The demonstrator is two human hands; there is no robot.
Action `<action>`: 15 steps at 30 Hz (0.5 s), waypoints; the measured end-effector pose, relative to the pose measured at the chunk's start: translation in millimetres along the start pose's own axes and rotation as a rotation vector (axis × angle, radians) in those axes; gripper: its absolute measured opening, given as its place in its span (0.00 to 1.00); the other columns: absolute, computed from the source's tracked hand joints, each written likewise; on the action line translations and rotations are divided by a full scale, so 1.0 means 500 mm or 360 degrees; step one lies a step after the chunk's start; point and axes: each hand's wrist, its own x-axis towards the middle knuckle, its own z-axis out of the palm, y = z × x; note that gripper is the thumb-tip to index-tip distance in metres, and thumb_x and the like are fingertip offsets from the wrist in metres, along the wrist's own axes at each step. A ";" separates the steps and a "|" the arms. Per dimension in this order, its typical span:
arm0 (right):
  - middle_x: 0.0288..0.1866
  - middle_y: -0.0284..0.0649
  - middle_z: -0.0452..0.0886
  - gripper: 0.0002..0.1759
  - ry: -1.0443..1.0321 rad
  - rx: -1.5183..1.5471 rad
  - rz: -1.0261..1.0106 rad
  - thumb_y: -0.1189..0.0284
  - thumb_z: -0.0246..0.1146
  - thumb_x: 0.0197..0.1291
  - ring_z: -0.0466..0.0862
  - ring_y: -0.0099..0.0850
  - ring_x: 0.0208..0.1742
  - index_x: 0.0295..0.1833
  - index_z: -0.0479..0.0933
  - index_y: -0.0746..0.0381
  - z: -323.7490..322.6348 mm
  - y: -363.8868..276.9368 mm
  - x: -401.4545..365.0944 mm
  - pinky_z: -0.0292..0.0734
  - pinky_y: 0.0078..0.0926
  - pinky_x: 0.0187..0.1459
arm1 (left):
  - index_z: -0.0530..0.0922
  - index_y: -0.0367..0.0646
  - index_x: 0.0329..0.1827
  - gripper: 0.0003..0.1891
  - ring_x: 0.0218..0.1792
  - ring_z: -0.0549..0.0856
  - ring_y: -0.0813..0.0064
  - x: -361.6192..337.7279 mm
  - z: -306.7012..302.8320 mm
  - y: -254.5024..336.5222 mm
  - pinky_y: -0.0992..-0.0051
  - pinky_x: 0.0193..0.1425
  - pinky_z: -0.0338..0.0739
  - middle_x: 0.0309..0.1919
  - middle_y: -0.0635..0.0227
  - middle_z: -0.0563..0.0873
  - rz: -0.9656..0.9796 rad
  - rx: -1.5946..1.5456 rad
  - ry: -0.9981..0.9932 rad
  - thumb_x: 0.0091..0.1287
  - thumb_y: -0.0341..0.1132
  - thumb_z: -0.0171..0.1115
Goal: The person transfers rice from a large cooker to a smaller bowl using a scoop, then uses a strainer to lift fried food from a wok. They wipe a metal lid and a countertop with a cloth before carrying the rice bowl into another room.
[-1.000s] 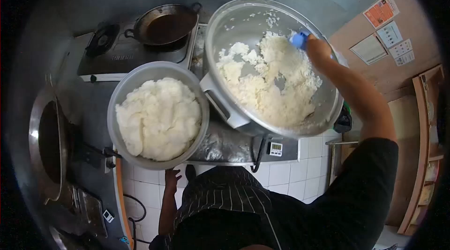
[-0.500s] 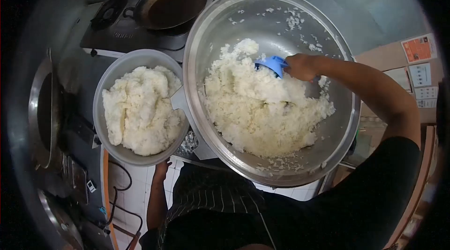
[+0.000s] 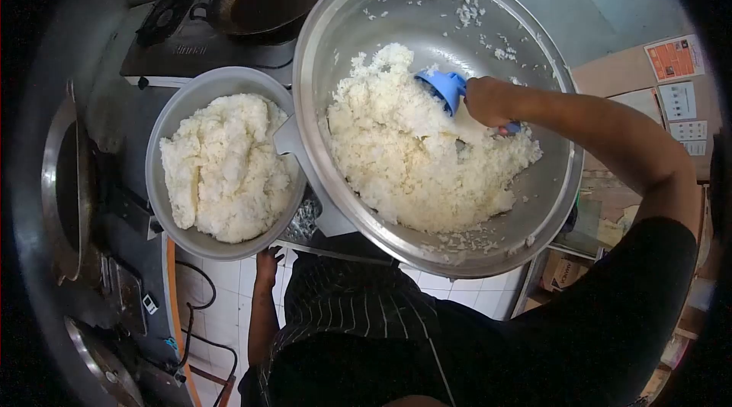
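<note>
My right hand (image 3: 490, 102) is closed around the handle of a blue scoop (image 3: 450, 89), whose cup rests at the upper part of the white rice (image 3: 427, 155) in a large metal bowl (image 3: 553, 212). Rice grains stick to the bowl's inner wall. To the left, a smaller grey tub (image 3: 162, 201) holds a heap of rice (image 3: 225, 167). Just below the tub's lower rim is my left hand (image 3: 268, 264); its fingers are small and partly hidden, so their grip cannot be made out.
A dark wok (image 3: 267, 6) sits on a gas stove (image 3: 171, 60) at the upper left. More pans (image 3: 69, 186) stand along the left edge. At right are papers (image 3: 675, 57) on cardboard and a box (image 3: 564, 270) below.
The blue scoop has turned in my right hand, and its handle now shows below my fingers. The view has shifted, so both bowls appear slightly higher.
</note>
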 end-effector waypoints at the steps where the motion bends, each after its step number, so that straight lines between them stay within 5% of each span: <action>1: 0.29 0.58 0.76 0.11 -0.0085 0.0045 0.0022 0.78 0.50 0.57 0.81 0.46 0.26 0.36 0.68 0.79 -0.015 -0.011 0.003 0.74 0.40 0.23 | 0.49 0.41 0.67 0.32 0.54 0.73 0.59 -0.001 0.011 0.011 0.61 0.49 0.74 0.61 0.53 0.62 0.0045 0.0020 0.0022 0.59 0.28 0.48; 5: 0.27 0.53 0.76 0.10 -0.0406 0.0228 -0.0054 0.81 0.50 0.55 0.79 0.38 0.21 0.42 0.69 0.77 -0.037 -0.024 0.059 0.70 0.38 0.15 | 0.46 0.48 0.69 0.35 0.55 0.72 0.58 0.016 0.009 -0.017 0.61 0.49 0.73 0.65 0.54 0.56 0.0137 -0.0022 -0.0057 0.59 0.28 0.49; 7: 0.26 0.47 0.74 0.08 -0.0335 0.0628 0.0172 0.78 0.51 0.56 0.76 0.32 0.19 0.39 0.71 0.71 -0.013 -0.020 0.077 0.69 0.33 0.15 | 0.44 0.50 0.70 0.36 0.55 0.72 0.57 0.018 0.012 -0.022 0.60 0.49 0.73 0.66 0.53 0.55 0.0211 -0.0107 -0.0090 0.59 0.29 0.48; 9: 0.24 0.40 0.70 0.09 -0.0244 0.1815 0.0413 0.72 0.51 0.58 0.70 0.27 0.17 0.36 0.70 0.68 0.006 -0.030 0.080 0.67 0.28 0.16 | 0.41 0.50 0.70 0.36 0.55 0.72 0.57 0.015 0.015 -0.024 0.59 0.51 0.72 0.67 0.51 0.52 0.0147 -0.0097 0.0022 0.60 0.29 0.48; 10: 0.23 0.35 0.66 0.12 -0.0324 0.1568 0.0201 0.66 0.50 0.60 0.65 0.24 0.16 0.37 0.69 0.66 -0.006 -0.022 0.079 0.66 0.24 0.16 | 0.40 0.50 0.70 0.36 0.56 0.72 0.57 0.024 0.017 -0.015 0.58 0.52 0.72 0.67 0.50 0.51 0.0165 -0.0100 -0.0034 0.60 0.30 0.46; 15: 0.18 0.27 0.59 0.09 -0.0487 0.1986 -0.0103 0.66 0.51 0.61 0.60 0.17 0.13 0.34 0.66 0.60 -0.076 -0.080 0.040 0.60 0.17 0.13 | 0.35 0.45 0.70 0.34 0.57 0.72 0.56 -0.024 0.023 0.016 0.58 0.53 0.71 0.68 0.49 0.47 0.0131 -0.0064 -0.0048 0.63 0.31 0.41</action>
